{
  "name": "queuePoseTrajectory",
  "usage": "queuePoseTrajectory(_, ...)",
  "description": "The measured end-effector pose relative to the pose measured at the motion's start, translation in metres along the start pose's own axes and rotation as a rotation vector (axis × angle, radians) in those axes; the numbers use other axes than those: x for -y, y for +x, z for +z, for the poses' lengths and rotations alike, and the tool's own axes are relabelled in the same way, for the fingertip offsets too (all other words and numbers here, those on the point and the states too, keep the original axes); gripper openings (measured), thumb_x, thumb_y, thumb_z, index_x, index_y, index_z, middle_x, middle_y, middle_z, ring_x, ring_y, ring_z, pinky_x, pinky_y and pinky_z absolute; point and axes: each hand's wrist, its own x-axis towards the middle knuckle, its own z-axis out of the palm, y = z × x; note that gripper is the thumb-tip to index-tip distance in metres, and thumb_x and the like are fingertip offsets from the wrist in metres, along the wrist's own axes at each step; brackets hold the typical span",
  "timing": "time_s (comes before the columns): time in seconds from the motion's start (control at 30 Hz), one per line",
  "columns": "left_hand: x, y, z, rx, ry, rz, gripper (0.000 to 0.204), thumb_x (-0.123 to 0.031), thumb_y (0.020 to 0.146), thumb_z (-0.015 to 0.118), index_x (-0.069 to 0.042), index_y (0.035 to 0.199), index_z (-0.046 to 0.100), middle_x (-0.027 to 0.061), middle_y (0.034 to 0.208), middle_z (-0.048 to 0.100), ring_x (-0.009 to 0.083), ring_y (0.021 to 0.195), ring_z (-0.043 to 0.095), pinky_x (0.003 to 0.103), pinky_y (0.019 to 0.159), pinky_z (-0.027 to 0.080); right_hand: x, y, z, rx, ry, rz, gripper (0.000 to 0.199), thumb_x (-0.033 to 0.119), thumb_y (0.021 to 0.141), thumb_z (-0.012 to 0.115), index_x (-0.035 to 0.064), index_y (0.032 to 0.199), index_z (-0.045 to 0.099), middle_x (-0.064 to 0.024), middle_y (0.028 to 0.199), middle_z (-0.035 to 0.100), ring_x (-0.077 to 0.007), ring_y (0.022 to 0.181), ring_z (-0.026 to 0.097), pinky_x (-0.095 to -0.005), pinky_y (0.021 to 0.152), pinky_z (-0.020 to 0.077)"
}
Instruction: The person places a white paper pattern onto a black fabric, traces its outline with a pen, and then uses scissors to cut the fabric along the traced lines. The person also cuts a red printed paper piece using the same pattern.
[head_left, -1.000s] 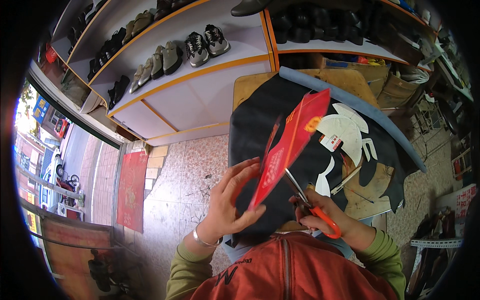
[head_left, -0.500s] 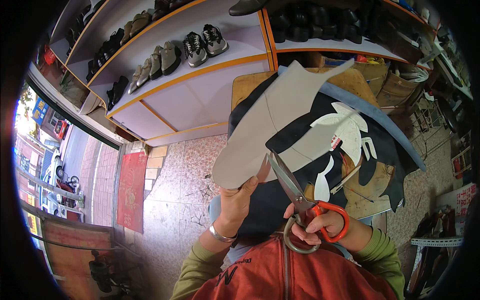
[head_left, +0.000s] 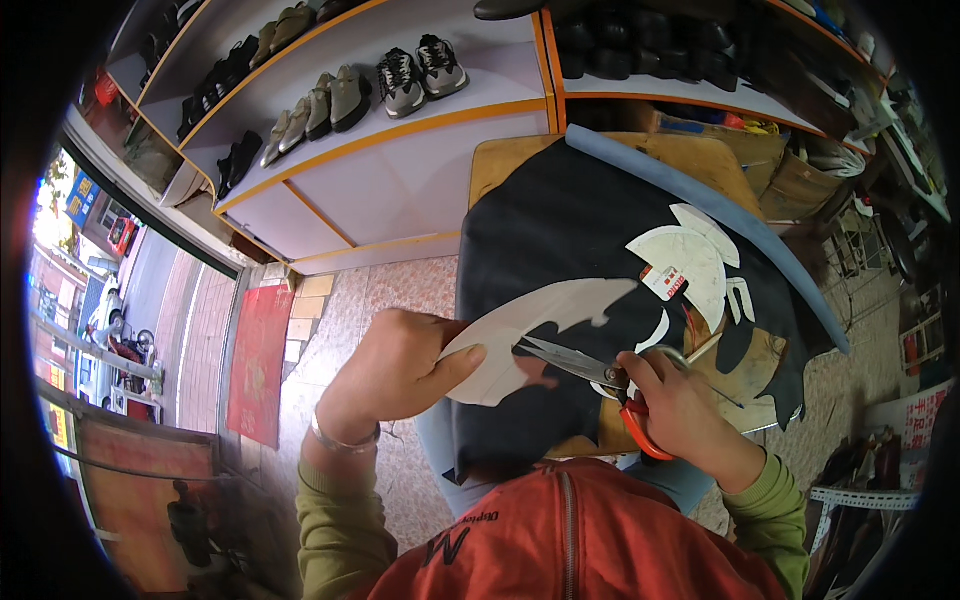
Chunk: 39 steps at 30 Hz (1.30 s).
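Scissors [head_left: 580,365] with orange handles sit in the right hand [head_left: 675,410], whose fingers are closed through the loops; the blades point left and are parted only a little, biting into the edge of a pale card cutout [head_left: 530,335]. The left hand [head_left: 400,365] is curled shut on the left end of that cutout, thumb on top and fingers folded beneath, holding it flat and nearly level above the lap. A metal bangle [head_left: 340,437] circles the left wrist. The cutout is long and curved, with jagged notches along its far edge, and spans the gap between the two hands, its right tip free over a black sheet [head_left: 560,230]. The sheet drapes over a wooden board [head_left: 700,160] and the person's knees. More pale cut pieces [head_left: 690,260] lie on the sheet, beyond the right hand and apart from it. Shelves [head_left: 400,130] with rows of shoes [head_left: 420,70] stand behind, above a speckled floor [head_left: 390,290].
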Motion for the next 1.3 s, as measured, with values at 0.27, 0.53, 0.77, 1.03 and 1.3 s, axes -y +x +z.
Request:
queuePoseTrajectory(0.27, -0.005, 0.021, 0.001, 0.256, 0.403, 0.258, 0.027, -0.029, 0.094, 0.051, -0.008, 0.081, 0.062, 0.0099, 0.064, 0.060, 0.0308, 0.061, 0.063, 0.042, 0.055, 0.049, -0.002, -0.008, 0.018, -0.013, -0.162, 0.014, 0.062, 0.010, 0.069, 0.070, 0.0046, 0.127, 0.049, -0.0161, 0.102, 0.059, -0.0372, 0.084, 0.062, -0.0472, 0.065, 0.0518)
queuePoseTrajectory(0.53, -0.013, 0.002, 0.001, 0.153, -0.456, 0.032, 0.042, -0.026, 0.097, 0.051, 0.003, 0.127, 0.055, 0.0107, 0.068, 0.065, 0.0263, 0.072, 0.068, 0.038, 0.069, 0.053, -0.049, -0.023, 0.063, -0.054, 0.909, 0.157, 0.044, 0.007, 0.081, 0.062, -0.0008, 0.123, 0.053, -0.0082, 0.067, 0.054, -0.0154, 0.049, 0.048, -0.0253, 0.045, 0.0394)
queuePoseTrajectory(0.77, -0.001, -0.004, 0.029, -0.085, -0.635, 0.247, 0.046, -0.026, 0.096, 0.055, 0.004, 0.131, 0.052, 0.0190, 0.116, 0.060, 0.0291, 0.105, 0.060, 0.036, 0.089, 0.048, 0.014, -0.012, 0.018, 0.488, 1.758, 0.399, 0.052, 0.007, 0.075, 0.060, -0.0006, 0.125, 0.046, -0.0120, 0.068, 0.055, -0.0163, 0.047, 0.047, -0.0248, 0.042, 0.0395)
queuePoseTrajectory(1.03, 0.006, 0.004, 0.052, -0.229, -0.562, 0.431, 0.048, -0.024, 0.096, 0.054, 0.003, 0.135, 0.048, 0.0216, 0.125, 0.056, 0.0361, 0.115, 0.055, 0.041, 0.098, 0.043, -0.004, -0.012, 0.032, 0.688, 2.065, 0.227, 0.062, 0.009, 0.077, 0.063, 0.0049, 0.134, 0.040, -0.0194, 0.077, 0.058, -0.0226, 0.046, 0.051, -0.0272, 0.042, 0.0433)
queuePoseTrajectory(1.3, -0.002, -0.010, 0.037, -0.140, -0.273, 0.193, 0.045, -0.031, 0.097, 0.054, 0.004, 0.125, 0.056, 0.0201, 0.112, 0.062, 0.0357, 0.102, 0.061, 0.041, 0.087, 0.050, -0.012, 0.000, 0.020, -0.224, -0.110, -0.042, 0.048, 0.003, 0.075, 0.064, 0.0000, 0.122, 0.053, -0.0202, 0.098, 0.058, -0.0375, 0.080, 0.061, -0.0413, 0.061, 0.0487)
